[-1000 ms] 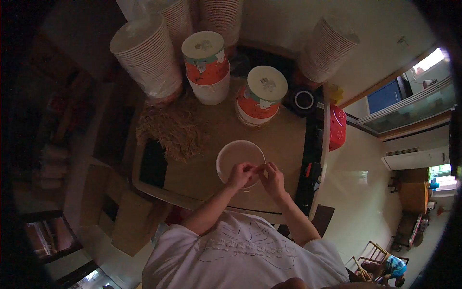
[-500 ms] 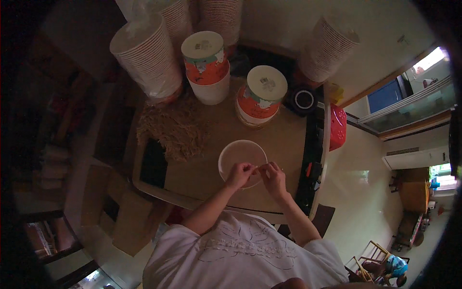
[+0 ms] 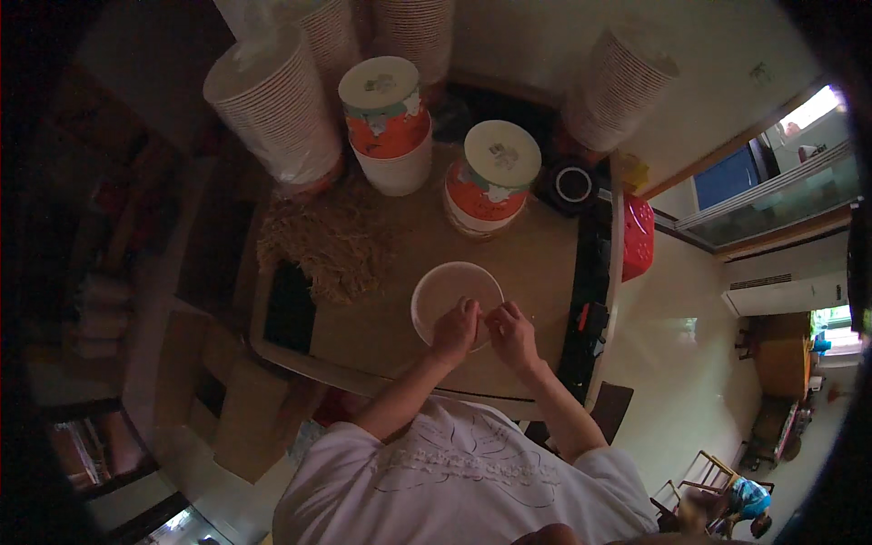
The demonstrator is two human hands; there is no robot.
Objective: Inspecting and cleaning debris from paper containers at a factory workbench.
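A round white tub (image 3: 450,283) stands near the front of the table, its opening facing up. Over its near rim are my left hand (image 3: 454,331) and my right hand (image 3: 511,334), close together. The fingers of both are pinched. Whatever lies between them is too small or hidden to make out. Beyond the tub stand two orange-and-white printed paper tubs turned bottom up, one at the middle right (image 3: 495,177) and one farther left (image 3: 386,118). To the left of the white tub lies a loose heap of brown, stringy fibre (image 3: 327,241).
Tall stacks of white paper tubs in plastic wrap rise at the back left (image 3: 272,104) and back right (image 3: 618,91). A dark round device (image 3: 572,186) and a red plastic basket (image 3: 638,238) are at the right edge. Cardboard boxes (image 3: 245,413) sit left below; a person (image 3: 749,502) is far right.
My left hand has turned, its knuckles now more upward, and the fingertips of the two hands have shifted slightly. The tubs and the fibre heap have stayed put.
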